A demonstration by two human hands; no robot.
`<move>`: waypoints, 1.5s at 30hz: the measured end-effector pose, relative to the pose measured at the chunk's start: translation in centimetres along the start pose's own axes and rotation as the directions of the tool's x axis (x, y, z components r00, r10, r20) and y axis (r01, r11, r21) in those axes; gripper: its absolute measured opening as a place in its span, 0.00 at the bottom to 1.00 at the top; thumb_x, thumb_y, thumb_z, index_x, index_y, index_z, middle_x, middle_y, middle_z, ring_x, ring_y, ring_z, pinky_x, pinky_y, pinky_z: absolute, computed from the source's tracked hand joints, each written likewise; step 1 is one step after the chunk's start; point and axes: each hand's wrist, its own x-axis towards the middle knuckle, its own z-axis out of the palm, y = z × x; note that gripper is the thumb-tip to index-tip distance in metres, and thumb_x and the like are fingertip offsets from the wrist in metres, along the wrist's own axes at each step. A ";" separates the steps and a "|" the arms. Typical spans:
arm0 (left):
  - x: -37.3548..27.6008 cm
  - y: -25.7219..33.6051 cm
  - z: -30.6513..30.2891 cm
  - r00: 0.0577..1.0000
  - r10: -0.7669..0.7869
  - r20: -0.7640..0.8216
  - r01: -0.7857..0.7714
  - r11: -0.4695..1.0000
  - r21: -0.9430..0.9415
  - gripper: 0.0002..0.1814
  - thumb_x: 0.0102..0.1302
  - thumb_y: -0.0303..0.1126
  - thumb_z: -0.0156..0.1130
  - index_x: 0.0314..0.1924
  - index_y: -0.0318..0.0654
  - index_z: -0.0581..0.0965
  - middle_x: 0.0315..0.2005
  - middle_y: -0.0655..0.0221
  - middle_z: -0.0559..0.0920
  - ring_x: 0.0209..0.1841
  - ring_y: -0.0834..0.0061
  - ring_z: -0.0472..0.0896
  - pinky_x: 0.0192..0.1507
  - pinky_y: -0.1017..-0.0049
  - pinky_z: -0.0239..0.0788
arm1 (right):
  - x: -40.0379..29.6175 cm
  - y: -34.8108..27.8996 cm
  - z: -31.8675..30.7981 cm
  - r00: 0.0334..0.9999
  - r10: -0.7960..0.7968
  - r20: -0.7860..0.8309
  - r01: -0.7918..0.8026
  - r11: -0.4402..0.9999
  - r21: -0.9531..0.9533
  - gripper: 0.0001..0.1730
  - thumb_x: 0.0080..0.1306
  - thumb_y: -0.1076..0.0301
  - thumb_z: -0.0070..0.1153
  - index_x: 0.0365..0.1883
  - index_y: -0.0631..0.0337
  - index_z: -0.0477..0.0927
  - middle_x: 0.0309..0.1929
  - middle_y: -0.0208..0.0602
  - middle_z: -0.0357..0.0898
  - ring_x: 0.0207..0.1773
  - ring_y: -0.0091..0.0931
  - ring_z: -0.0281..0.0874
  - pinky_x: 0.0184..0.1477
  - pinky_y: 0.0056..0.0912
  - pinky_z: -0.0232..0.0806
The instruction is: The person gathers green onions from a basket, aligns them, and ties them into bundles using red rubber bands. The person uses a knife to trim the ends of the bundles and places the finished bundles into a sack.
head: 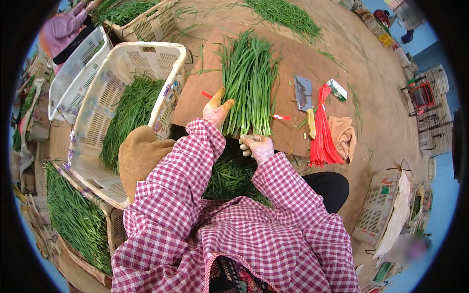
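Observation:
A loose bundle of garlic chives lies on a brown board, its pale cut ends towards me. My left hand rests against the bundle's left side, palm turned inward, thumb and fingers apart. At the near edge of the board, my right hand has thumb and forefinger pinched on stem ends at the bottom of the bundle. Both hands look stained or thinly gloved. Under the bundle runs a red tie strip, showing at both sides. More chives lie below, between my knees.
Right of the bundle are a cleaver, a bunch of red strips, a small box and a tan cloth. A white plastic crate holding chives stands left; another chive-filled crate is nearer. A person sits at upper left.

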 end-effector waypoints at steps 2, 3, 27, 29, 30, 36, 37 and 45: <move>0.2 0.3 -0.6 0.998 -0.041 0.049 0.037 0.997 0.074 0.36 0.66 0.35 0.64 0.70 0.30 0.64 0.71 0.55 0.65 0.72 0.64 0.63 0.72 0.71 0.54 | 0.8 -0.8 0.1 0.998 -0.051 -0.020 0.050 0.997 -0.060 0.14 0.66 0.59 0.64 0.36 0.64 0.84 0.28 0.31 0.83 0.23 0.18 0.76 0.24 0.19 0.68; -0.1 0.6 -0.7 0.999 -0.004 0.038 -0.002 0.987 0.160 0.37 0.64 0.38 0.66 0.70 0.32 0.65 0.70 0.54 0.66 0.72 0.62 0.64 0.72 0.70 0.55 | 1.3 -1.1 0.2 0.997 -0.075 -0.029 0.072 0.994 -0.087 0.14 0.65 0.60 0.65 0.36 0.64 0.84 0.28 0.30 0.83 0.23 0.17 0.75 0.24 0.19 0.68; -1.0 -0.6 3.3 0.976 0.214 -0.024 -0.113 0.602 0.791 0.50 0.58 0.49 0.68 0.75 0.43 0.54 0.70 0.54 0.61 0.72 0.52 0.59 0.72 0.52 0.50 | -5.0 -6.2 -1.8 0.988 -0.132 -0.078 0.121 0.984 -0.129 0.11 0.61 0.67 0.69 0.33 0.61 0.79 0.24 0.26 0.79 0.23 0.14 0.73 0.22 0.15 0.65; -1.0 -0.8 3.4 0.973 0.229 -0.030 -0.121 0.614 0.780 0.50 0.58 0.48 0.68 0.75 0.43 0.53 0.71 0.54 0.59 0.72 0.51 0.58 0.71 0.52 0.50 | -7.5 -9.7 -2.9 0.966 -0.255 -0.046 0.246 0.958 -0.147 0.07 0.61 0.69 0.68 0.31 0.60 0.81 0.24 0.26 0.79 0.22 0.15 0.73 0.21 0.15 0.65; -1.0 -0.8 3.2 0.975 0.221 -0.032 -0.113 0.614 0.781 0.50 0.58 0.48 0.68 0.75 0.43 0.53 0.71 0.54 0.59 0.72 0.51 0.58 0.71 0.52 0.50 | -8.2 -11.9 -3.4 0.942 -0.334 -0.029 0.323 0.927 -0.190 0.07 0.62 0.68 0.68 0.31 0.60 0.82 0.23 0.26 0.79 0.21 0.15 0.72 0.22 0.16 0.65; -0.2 -0.7 3.2 0.981 0.192 -0.007 -0.143 0.751 0.644 0.46 0.61 0.47 0.65 0.74 0.38 0.56 0.71 0.47 0.58 0.71 0.46 0.59 0.71 0.56 0.54 | -8.2 -23.5 -5.4 0.701 -0.703 -0.116 0.633 0.690 -0.351 0.18 0.61 0.58 0.69 0.37 0.65 0.83 0.23 0.27 0.78 0.22 0.16 0.71 0.24 0.19 0.63; 0.0 -0.6 3.2 0.985 0.174 -0.022 -0.130 0.812 0.568 0.45 0.62 0.47 0.64 0.74 0.37 0.57 0.71 0.46 0.58 0.71 0.46 0.59 0.71 0.57 0.54 | -7.4 -24.4 -5.3 0.699 -0.703 -0.128 0.636 0.693 -0.339 0.17 0.61 0.58 0.69 0.37 0.64 0.83 0.23 0.28 0.78 0.22 0.16 0.71 0.24 0.19 0.63; 3.7 -2.3 3.5 0.960 -0.273 0.053 0.261 0.818 -0.513 0.31 0.72 0.48 0.55 0.66 0.34 0.70 0.62 0.56 0.73 0.61 0.65 0.72 0.63 0.67 0.63 | 3.5 -14.9 -2.5 0.958 -0.286 0.005 0.268 0.889 -0.372 0.10 0.60 0.65 0.70 0.34 0.59 0.84 0.24 0.31 0.82 0.23 0.18 0.76 0.25 0.22 0.72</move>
